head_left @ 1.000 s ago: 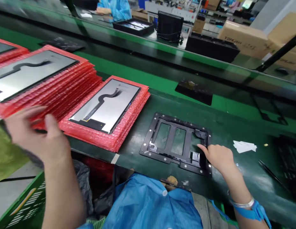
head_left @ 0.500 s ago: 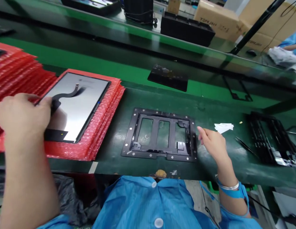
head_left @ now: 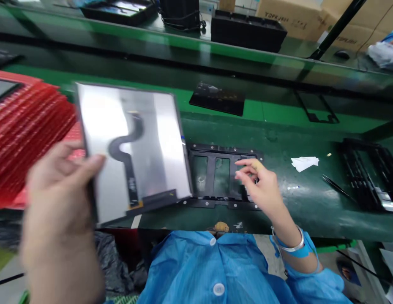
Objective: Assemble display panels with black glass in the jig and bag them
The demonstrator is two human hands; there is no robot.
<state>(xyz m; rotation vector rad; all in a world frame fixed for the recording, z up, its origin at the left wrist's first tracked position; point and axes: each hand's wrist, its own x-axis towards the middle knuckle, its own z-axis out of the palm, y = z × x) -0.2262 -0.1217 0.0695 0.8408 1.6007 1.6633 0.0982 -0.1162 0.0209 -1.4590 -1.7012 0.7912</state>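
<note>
My left hand point(head_left: 66, 181) grips the left edge of an LCD screen panel point(head_left: 158, 143), thumb on its silvery back. The panel is raised and tilted, with a dark curved flex cable point(head_left: 128, 162) on its back. Behind its right edge lies a black frame fixture point(head_left: 212, 177) with round metal studs, flat on the bench; its left part is hidden by the panel. Over the fixture's right side hovers my right hand point(head_left: 260, 183), fingers apart and slightly curled, holding nothing. A wrist strap and a bangle are on that wrist.
Red bubble-wrap sleeves point(head_left: 31, 139) are stacked at left. Rightward lie white paper point(head_left: 304, 163), tweezers point(head_left: 337, 188) and stacked black frames point(head_left: 370, 177). A dark flat panel point(head_left: 217, 99) and a thin black frame point(head_left: 317, 107) lie farther back, below a raised shelf point(head_left: 171, 40).
My left hand has lifted the screen panel off the red sleeves and carried it right. My right hand has moved left over the fixture, its fingers spreading.
</note>
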